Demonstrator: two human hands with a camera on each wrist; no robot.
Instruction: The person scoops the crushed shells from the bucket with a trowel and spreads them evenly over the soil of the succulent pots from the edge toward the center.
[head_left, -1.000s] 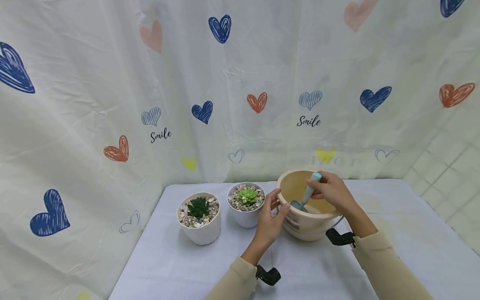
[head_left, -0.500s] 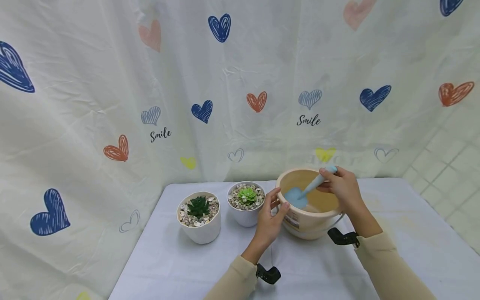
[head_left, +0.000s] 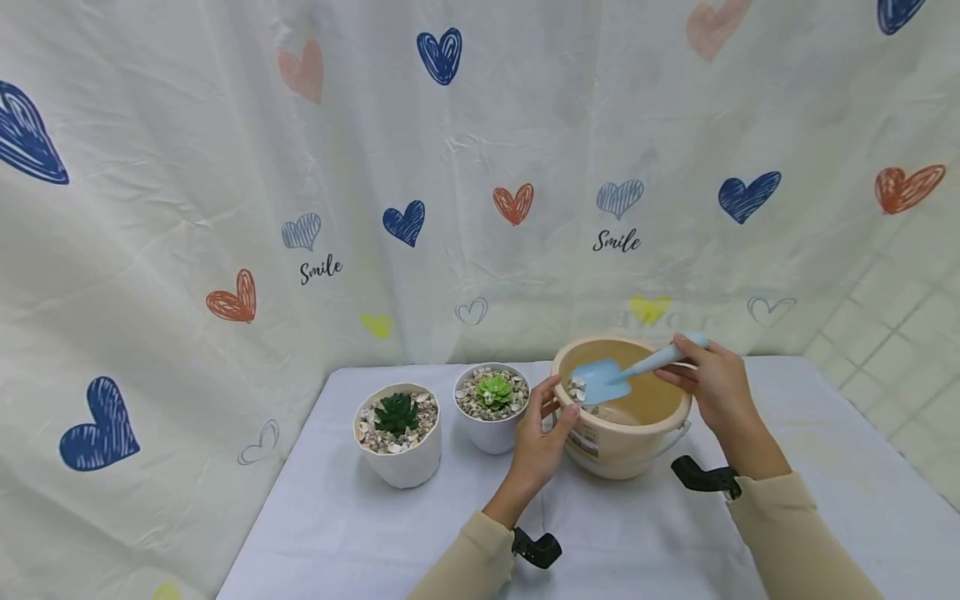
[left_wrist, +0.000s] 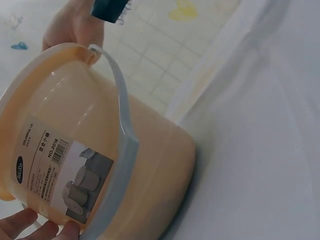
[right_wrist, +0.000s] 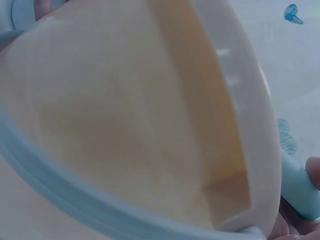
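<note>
My right hand [head_left: 716, 383] grips the handle of a light blue garden trowel [head_left: 602, 382]. Its blade is tilted inside the mouth of a cream plastic bucket [head_left: 622, 443], with a few pebbles [head_left: 576, 389] at the tip. On the bucket's near left side, my left hand [head_left: 538, 437] holds the rim. In the left wrist view, fingertips [left_wrist: 37, 230] touch the wall beside a printed label [left_wrist: 60, 172]. The right wrist view catches the trowel's handle [right_wrist: 300, 187] and part of the holding hand beyond the rim. The bucket's floor is mostly hidden.
A white pot [head_left: 401, 468] with a dark green succulent [head_left: 397, 414] and pebbles stands at left. Between it and the bucket is a second pot [head_left: 487, 437] with a light green succulent [head_left: 494, 392]. A heart-print curtain [head_left: 480, 167] hangs behind the white-covered table [head_left: 337, 533].
My right hand has moved right and drawn the trowel up from deep in the bucket, its handle now lying flatter. Pebbles now show on its blade. The left hand has stayed at the rim.
</note>
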